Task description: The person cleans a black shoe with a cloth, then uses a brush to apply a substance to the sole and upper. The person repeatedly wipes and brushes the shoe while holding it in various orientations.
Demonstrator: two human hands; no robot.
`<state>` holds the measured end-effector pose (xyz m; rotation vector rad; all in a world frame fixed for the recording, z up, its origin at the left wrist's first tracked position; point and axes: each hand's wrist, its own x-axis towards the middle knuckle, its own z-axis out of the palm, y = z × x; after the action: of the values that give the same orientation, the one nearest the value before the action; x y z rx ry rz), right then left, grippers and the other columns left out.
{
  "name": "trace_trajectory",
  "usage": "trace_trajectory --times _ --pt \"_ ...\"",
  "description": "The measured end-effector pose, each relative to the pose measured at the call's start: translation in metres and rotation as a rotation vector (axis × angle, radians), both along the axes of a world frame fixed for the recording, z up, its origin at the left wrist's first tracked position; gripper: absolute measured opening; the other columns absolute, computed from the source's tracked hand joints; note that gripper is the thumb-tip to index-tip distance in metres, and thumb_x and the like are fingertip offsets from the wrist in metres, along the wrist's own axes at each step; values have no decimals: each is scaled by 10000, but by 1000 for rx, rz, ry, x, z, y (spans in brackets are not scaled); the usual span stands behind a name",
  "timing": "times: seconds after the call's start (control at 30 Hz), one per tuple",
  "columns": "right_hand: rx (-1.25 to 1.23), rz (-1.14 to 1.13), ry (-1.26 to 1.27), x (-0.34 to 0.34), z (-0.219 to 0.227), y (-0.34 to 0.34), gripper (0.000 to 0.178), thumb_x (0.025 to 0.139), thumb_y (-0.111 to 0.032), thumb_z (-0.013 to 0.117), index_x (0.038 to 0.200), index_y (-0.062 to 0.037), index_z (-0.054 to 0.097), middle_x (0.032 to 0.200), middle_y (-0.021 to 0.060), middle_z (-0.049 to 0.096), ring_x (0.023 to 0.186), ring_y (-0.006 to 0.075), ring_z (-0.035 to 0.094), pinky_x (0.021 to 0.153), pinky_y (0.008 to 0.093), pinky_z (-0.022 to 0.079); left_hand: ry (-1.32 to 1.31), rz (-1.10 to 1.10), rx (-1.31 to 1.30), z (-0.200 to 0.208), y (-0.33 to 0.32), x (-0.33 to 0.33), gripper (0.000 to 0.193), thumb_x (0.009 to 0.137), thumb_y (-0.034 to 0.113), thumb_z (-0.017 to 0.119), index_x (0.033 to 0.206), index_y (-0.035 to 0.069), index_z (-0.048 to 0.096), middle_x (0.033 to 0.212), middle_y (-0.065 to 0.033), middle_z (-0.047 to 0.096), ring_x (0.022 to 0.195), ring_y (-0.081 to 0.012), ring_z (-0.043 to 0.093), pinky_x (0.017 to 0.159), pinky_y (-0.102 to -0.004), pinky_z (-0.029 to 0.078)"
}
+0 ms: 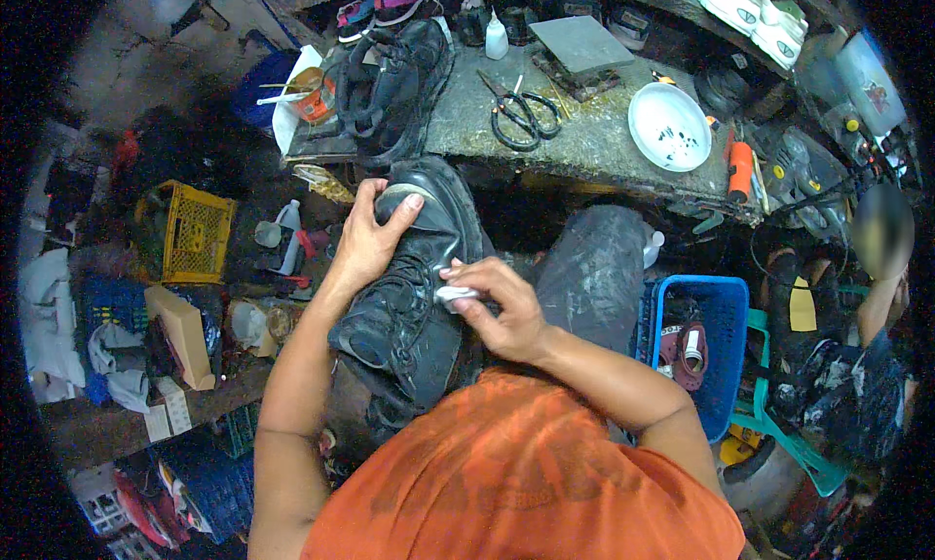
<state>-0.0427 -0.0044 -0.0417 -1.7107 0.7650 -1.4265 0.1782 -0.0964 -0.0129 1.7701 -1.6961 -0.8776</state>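
A black lace-up leather boot (401, 312) lies across my lap with its toe pointing away from me. My left hand (372, 237) is closed round its toe end, thumb on top and fingers over the left side. In my right hand (504, 312) a small wad of white cloth (456, 295) is pinched between thumb and fingers. That wad rests against the right side of the boot, near the laces. Just beyond the toe, another black shoe (414, 83) stands on the workbench's left end.
On the workbench (604, 146) are black-handled scissors (524, 117), a white dish (670, 130) with dark bits, a white squeeze bottle (496, 38) and a grey slab (581, 44). A blue basket (723, 365) holds shoes at my right; another person (857, 365) sits beyond. A yellow crate (199, 234) stands left.
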Motion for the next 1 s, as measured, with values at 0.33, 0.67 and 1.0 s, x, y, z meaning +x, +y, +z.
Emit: trace_trajectory --times 0.33,0.67,1.0 --pt "430 -186 -143 -28 11 -44 225 956 -113 721 1160 -24 687 1089 58 701 967 129 650 860 273 512 96 -52 -17 -7 -13 0 479 906 427 759 1088 19 584 930 -168 674 851 -258 635 820 -398 506" --pt "68 -349 191 -17 18 -59 241 889 -41 766 1117 -8 693 1088 87 681 996 186 647 871 311 518 31 28 -109 -10 -14 -5 635 805 460 841 1195 67 530 809 -116 596 769 -263 600 758 -398 508" --pt "-50 -283 617 5 -13 -64 240 858 -9 679 1090 1 617 976 187 553 848 391 624 720 479 542 -14 -85 -78 -5 -23 -28 521 803 350 855 1165 36 652 1111 -176 726 1043 -286 710 918 -384 530"
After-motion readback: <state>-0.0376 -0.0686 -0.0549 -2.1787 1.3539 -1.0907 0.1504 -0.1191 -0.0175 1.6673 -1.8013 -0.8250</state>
